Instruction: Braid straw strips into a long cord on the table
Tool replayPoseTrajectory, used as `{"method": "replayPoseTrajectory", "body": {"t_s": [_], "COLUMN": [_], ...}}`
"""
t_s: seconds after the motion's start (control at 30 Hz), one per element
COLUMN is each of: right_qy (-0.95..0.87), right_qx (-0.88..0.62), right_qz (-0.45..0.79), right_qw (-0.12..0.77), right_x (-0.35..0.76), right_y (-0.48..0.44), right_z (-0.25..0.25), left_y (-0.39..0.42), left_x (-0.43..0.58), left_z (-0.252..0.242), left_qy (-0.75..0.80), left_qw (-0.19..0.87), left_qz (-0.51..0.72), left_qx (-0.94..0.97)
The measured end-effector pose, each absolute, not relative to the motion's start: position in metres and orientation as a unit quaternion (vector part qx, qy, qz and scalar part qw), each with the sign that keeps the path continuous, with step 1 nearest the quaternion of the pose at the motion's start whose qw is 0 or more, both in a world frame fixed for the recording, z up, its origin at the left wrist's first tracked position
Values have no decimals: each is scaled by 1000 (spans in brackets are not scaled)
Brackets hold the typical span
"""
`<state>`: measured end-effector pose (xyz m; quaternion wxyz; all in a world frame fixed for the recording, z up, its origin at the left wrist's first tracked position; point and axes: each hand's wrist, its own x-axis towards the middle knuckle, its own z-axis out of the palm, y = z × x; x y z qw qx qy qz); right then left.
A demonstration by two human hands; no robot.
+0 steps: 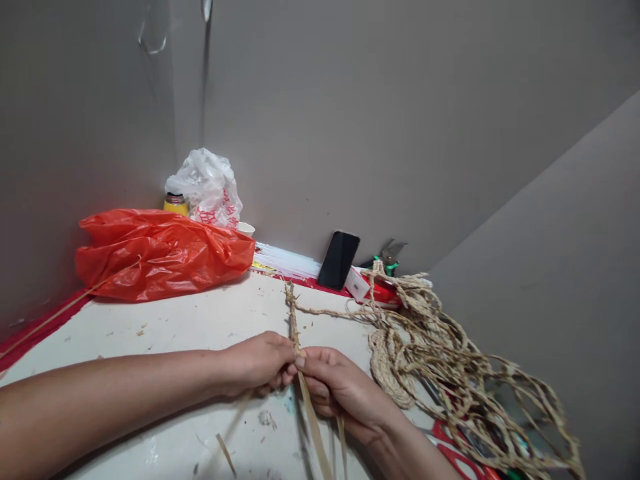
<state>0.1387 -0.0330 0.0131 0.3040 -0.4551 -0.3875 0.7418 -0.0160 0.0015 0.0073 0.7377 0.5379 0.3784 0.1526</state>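
Note:
A thin braided straw cord (293,310) runs up the white table from between my two hands. My left hand (265,363) pinches its lower end from the left, fingers curled. From the right, my right hand (335,383) grips the same spot with thumb and fingers pressed together. Loose flat straw strands (315,427) hang from the fingers toward the table's near edge. What exactly lies between the fingertips is partly hidden.
A tangled heap of braided straw rope (450,360) covers the right side. Behind stand a black phone (339,260), green-handled pliers (390,257), a red plastic bag (165,257), a white plastic bag (207,187) and a yellow jar (175,204). Grey walls (375,120) close off the back.

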Motion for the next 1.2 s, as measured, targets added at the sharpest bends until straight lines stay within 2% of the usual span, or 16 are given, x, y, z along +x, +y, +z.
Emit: {"method": "replayPoseTrajectory", "body": {"t_s": [0.2, 0.33, 0.53, 0.67, 0.8, 0.9, 1.03, 1.13, 1.2], "right_qy": [-524, -647, -716, -708, -703, -723, -748, -767, -754], "right_qx": [-487, -531, -592, -591, -574, -591, -606, -552, -535], "right_qz": [654, 506, 322, 350, 391, 329, 263, 325, 378], "right_qw": [246, 207, 182, 163, 152, 139, 61, 18, 48], "right_x": [150, 149, 149, 150, 137, 125, 118, 126, 135], "right_y": [-30, -32, -40, -43, -52, -62, -73, -75, -69], "right_z": [15, 15, 20, 29, 30, 24, 28, 44, 53], "left_y": [9, 9, 6, 5, 2, -2, -4, -3, -1], "left_x": [-20, -19, -19, -17, -15, -16, -16, -16, -17], "left_z": [9, 9, 7, 2, 3, 6, 5, 6, 10], "left_qy": [355, 375, 431, 426, 412, 419, 421, 419, 404], "left_qw": [643, 655, 652, 620, 661, 701, 710, 724, 737], "left_qz": [184, 156, 138, 177, 206, 189, 188, 185, 181], "left_qx": [653, 637, 608, 635, 592, 545, 532, 516, 511]}}
